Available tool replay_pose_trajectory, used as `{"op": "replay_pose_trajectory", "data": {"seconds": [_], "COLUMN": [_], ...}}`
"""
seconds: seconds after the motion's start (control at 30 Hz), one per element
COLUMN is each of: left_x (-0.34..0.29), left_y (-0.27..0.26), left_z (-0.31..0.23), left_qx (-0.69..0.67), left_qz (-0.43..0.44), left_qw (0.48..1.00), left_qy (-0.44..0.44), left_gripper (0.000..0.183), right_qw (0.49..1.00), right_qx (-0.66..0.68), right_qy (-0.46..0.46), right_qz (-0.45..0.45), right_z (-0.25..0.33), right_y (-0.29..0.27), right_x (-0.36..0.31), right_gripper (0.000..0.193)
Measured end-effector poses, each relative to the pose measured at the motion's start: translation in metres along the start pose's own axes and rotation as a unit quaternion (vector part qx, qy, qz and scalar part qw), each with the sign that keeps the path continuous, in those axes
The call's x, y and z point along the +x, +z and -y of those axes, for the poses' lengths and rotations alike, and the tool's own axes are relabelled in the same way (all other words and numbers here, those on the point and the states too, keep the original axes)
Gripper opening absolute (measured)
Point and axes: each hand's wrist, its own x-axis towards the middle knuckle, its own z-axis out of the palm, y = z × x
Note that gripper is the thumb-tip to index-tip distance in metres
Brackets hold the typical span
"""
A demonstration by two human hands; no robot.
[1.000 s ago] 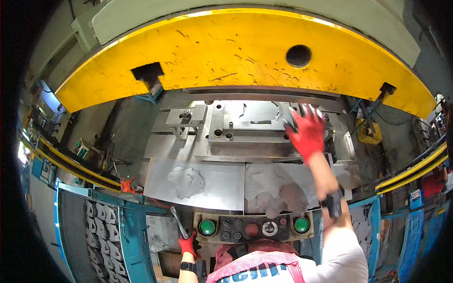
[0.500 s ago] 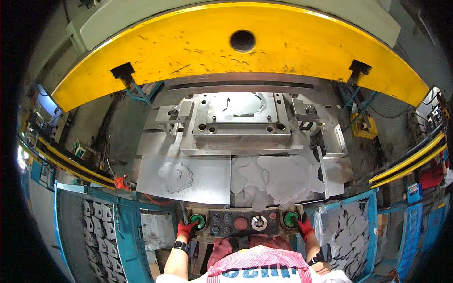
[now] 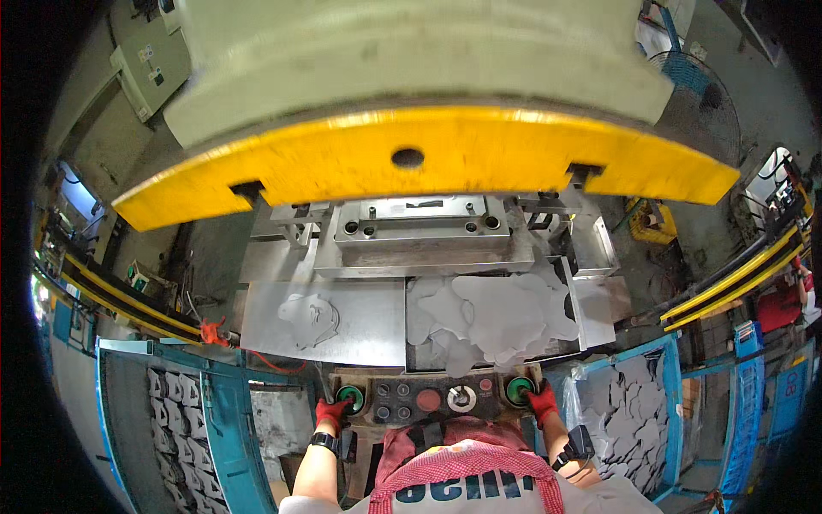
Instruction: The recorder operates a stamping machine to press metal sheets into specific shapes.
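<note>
My left hand (image 3: 330,414), in a red glove, closes on the green push button (image 3: 350,397) at the left end of a dark control panel (image 3: 402,403). My right hand (image 3: 542,404), gloved alike, is curled on the matching green button (image 3: 518,391) at the right end. Several knobs and a red button (image 3: 428,400) lie between them. Beyond the panel, the yellow ram (image 3: 488,154) of a press hangs low over the steel die (image 3: 419,248) and hides its rear part.
Grey sheet-metal pieces (image 3: 505,317) are heaped on the right of the steel table; a smaller stack (image 3: 308,320) lies on its left plate (image 3: 368,343). Blue-framed bins hold dark parts (image 3: 175,428) at left and flat blanks (image 3: 629,411) at right. Yellow-edged rails (image 3: 128,295) flank the station.
The yellow ram has come down toward the die and now covers its rear. Both hands stay at the green buttons. The view has shifted slightly.
</note>
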Motion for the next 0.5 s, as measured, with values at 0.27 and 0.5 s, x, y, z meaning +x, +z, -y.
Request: {"op": "replay_pose_trajectory", "data": {"seconds": [0.27, 0.5], "left_x": [-0.037, -0.014], "left_y": [0.003, 0.0], "left_z": [-0.029, 0.002], "left_qx": [-0.138, -0.095], "left_qz": [0.089, -0.014], "left_qw": [0.986, 0.995], "left_qy": [-0.004, -0.038], "left_gripper": [0.099, 0.094], "right_qw": [0.995, 0.992], "right_qx": [0.075, 0.103], "right_qy": [0.052, 0.019], "right_qz": [0.024, 0.063], "right_z": [0.049, 0.039], "right_y": [-0.024, -0.017], "right_x": [-0.033, -0.02], "right_gripper": [0.085, 0.087]}}
